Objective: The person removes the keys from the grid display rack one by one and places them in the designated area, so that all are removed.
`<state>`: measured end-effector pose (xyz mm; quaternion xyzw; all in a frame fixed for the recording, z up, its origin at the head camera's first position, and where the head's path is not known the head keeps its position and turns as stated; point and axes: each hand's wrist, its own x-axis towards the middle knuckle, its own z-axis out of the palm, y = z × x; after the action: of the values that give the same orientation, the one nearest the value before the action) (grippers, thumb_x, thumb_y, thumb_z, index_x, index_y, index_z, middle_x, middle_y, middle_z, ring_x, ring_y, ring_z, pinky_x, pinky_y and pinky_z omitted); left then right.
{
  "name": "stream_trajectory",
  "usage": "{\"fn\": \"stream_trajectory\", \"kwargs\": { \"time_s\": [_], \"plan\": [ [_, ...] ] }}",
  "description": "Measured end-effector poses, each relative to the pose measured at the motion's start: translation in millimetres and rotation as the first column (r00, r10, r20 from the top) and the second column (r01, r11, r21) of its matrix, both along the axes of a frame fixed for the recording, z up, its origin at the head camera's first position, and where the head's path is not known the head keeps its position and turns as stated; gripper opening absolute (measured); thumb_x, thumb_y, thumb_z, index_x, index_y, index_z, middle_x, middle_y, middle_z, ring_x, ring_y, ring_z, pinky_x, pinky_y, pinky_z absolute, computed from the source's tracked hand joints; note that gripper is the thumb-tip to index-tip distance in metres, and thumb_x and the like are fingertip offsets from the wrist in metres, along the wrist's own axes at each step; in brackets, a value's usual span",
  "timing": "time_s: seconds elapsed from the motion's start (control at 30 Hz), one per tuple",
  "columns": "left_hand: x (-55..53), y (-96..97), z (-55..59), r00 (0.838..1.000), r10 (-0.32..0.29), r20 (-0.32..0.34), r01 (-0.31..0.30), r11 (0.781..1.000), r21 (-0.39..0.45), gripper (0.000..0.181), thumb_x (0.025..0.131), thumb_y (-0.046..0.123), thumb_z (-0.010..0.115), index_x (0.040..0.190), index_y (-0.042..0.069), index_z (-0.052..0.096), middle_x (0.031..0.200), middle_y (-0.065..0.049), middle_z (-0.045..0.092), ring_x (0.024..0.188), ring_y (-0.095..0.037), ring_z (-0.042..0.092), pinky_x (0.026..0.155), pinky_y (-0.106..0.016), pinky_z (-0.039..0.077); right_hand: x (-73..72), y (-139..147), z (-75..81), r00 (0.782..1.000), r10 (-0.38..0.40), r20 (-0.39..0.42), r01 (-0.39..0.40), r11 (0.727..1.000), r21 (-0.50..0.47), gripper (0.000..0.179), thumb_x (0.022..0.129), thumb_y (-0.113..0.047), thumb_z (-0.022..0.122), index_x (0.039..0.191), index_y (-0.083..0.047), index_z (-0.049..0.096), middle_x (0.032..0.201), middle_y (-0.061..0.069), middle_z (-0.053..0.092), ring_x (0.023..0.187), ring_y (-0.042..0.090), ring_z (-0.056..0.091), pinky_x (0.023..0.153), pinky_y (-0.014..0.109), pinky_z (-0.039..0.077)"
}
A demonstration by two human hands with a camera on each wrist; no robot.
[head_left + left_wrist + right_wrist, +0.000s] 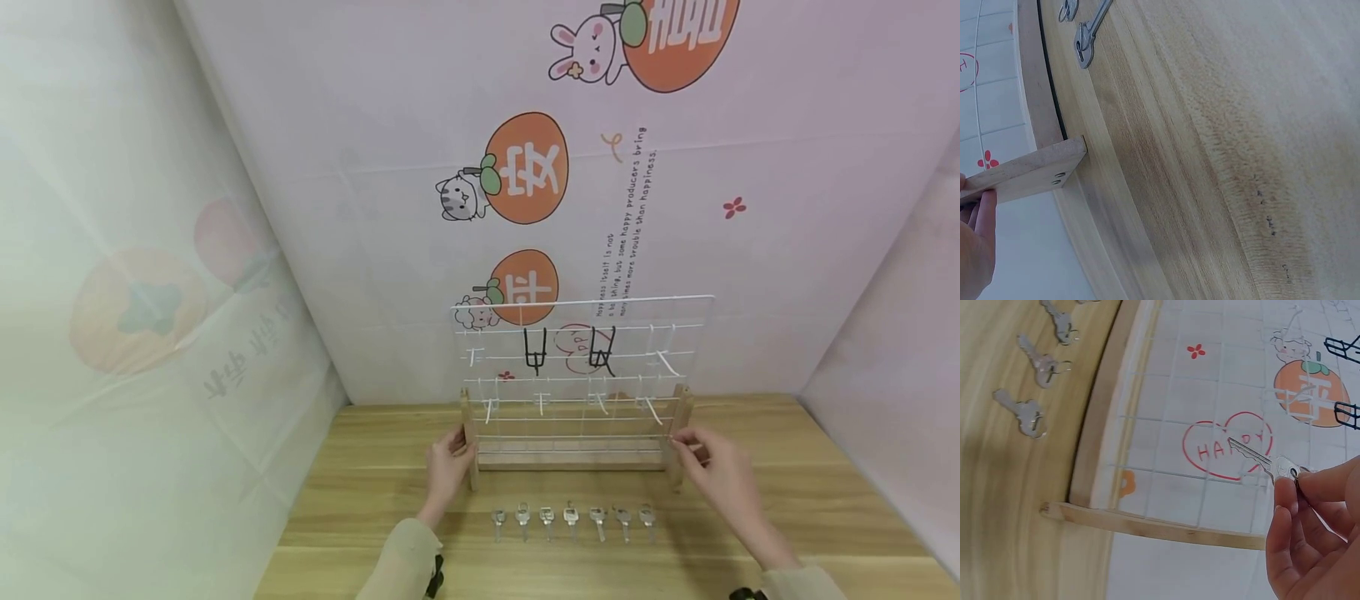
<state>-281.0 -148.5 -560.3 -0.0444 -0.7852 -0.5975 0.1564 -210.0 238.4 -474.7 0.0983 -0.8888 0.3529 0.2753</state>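
Observation:
My right hand (716, 471) pinches a silver key (1280, 467) by its head, near a small metal ring. The key's toothed blade points away from the fingertips, in front of the white wire grid (581, 302). At the other side, my left hand (447, 468) grips the wooden side post (1035, 172) of the grid's stand, fingers and thumb on either side of it. White hooks (542, 405) and two black hooks (535, 360) hang on the grid. Part of the left hand lies outside the left wrist view.
Several keys with rings (571, 515) lie in a row on the wood-grain table (390, 450), in front of the stand's bottom bar (570, 467). White cloth (390, 250) printed with orange fruit and cartoon animals rises behind the grid and along both sides.

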Motion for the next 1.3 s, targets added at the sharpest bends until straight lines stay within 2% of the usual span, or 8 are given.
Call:
{"fn": "stream_trajectory", "kwargs": {
  "time_s": [0.17,0.33,0.5,0.67,0.83,1.0,1.07,1.3],
  "plan": [
    [-0.2,-0.3,-0.5,1.000,-0.003,0.004,0.003,1.000,-0.003,0.039,0.087,-0.005,0.069,0.124,-0.015,0.058,0.119,-0.035,0.065,0.108,-0.045,0.068,0.087,-0.036,0.064,2.8,6,-19.2,1.000,0.000,0.025,-0.002,0.999,0.054,0.011,0.080,0.008,0.072,0.087,0.001,0.070,0.079,0.018,0.074,0.053,0.000,0.060,0.046,0.011,0.053],
    [0.9,0.3,0.2,1.000,-0.003,0.004,0.003,1.000,-0.009,0.039,0.088,-0.006,0.068,0.125,-0.015,0.058,0.119,-0.035,0.065,0.108,-0.046,0.068,0.088,-0.035,0.063,5.1,14,-38.9,0.992,-0.007,0.128,-0.004,0.997,0.082,0.010,0.081,0.007,0.071,0.089,0.000,0.069,0.079,0.014,0.074,0.054,-0.001,0.058,0.046,0.011,0.051],
    [1.3,0.4,0.3,1.000,-0.005,-0.007,0.005,1.000,-0.018,0.039,0.088,-0.006,0.067,0.124,-0.016,0.058,0.119,-0.035,0.065,0.108,-0.046,0.068,0.087,-0.035,0.064,4.0,21,-52.9,0.968,-0.007,0.251,-0.026,0.991,0.128,0.007,0.086,0.000,0.069,0.091,-0.003,0.069,0.082,0.011,0.074,0.057,-0.003,0.054,0.046,0.015,0.048],
    [0.8,0.9,0.1,1.000,-0.003,-0.002,0.003,1.000,0.004,0.039,0.088,-0.006,0.068,0.124,-0.016,0.058,0.119,-0.036,0.064,0.109,-0.046,0.067,0.088,-0.037,0.063,-0.7,26,-66.2,0.945,0.022,0.326,-0.084,0.981,0.176,0.005,0.085,-0.005,0.071,0.084,-0.003,0.067,0.078,0.005,0.072,0.059,0.000,0.057,0.049,0.013,0.049],
    [5.6,4.6,10.0,1.000,0.007,0.017,-0.006,1.000,-0.003,0.039,0.088,-0.008,0.066,0.124,-0.019,0.055,0.120,-0.039,0.062,0.109,-0.051,0.066,0.090,-0.045,0.062,-4.6,29,-76.6,0.916,0.044,0.399,-0.120,0.979,0.165,0.006,0.085,-0.005,0.071,0.085,0.000,0.067,0.078,0.003,0.072,0.062,0.003,0.059,0.051,0.013,0.051],
    [5.0,2.9,7.8,1.000,0.003,0.011,-0.003,1.000,0.005,0.040,0.087,-0.006,0.068,0.124,-0.017,0.058,0.119,-0.037,0.064,0.108,-0.048,0.067,0.088,-0.041,0.063,-8.3,31,-83.2,0.891,0.041,0.452,-0.125,0.979,0.158,0.003,0.085,-0.002,0.069,0.088,-0.004,0.069,0.081,0.005,0.073,0.067,0.012,0.064,0.053,0.015,0.053],
    [0.8,0.6,-0.5,1.000,0.003,0.000,-0.003,1.000,0.007,0.040,0.087,-0.004,0.070,0.124,-0.015,0.059,0.118,-0.035,0.066,0.107,-0.045,0.068,0.087,-0.037,0.064,-10.0,32,-86.8,0.889,0.040,0.456,-0.127,0.979,0.162,0.004,0.085,-0.002,0.069,0.088,-0.005,0.069,0.081,0.005,0.073,0.068,0.014,0.065,0.053,0.015,0.053],
    [-0.2,-0.7,-1.4,1.000,-0.011,-0.003,0.011,1.000,-0.022,0.041,0.087,-0.004,0.069,0.125,-0.015,0.058,0.119,-0.035,0.065,0.107,-0.045,0.068,0.086,-0.033,0.064,-13.9,33,-99.4,0.905,0.046,0.423,-0.136,0.973,0.186,0.006,0.082,-0.003,0.072,0.085,-0.006,0.069,0.079,0.004,0.072,0.066,0.010,0.063,0.055,0.017,0.054]
  ]
}}
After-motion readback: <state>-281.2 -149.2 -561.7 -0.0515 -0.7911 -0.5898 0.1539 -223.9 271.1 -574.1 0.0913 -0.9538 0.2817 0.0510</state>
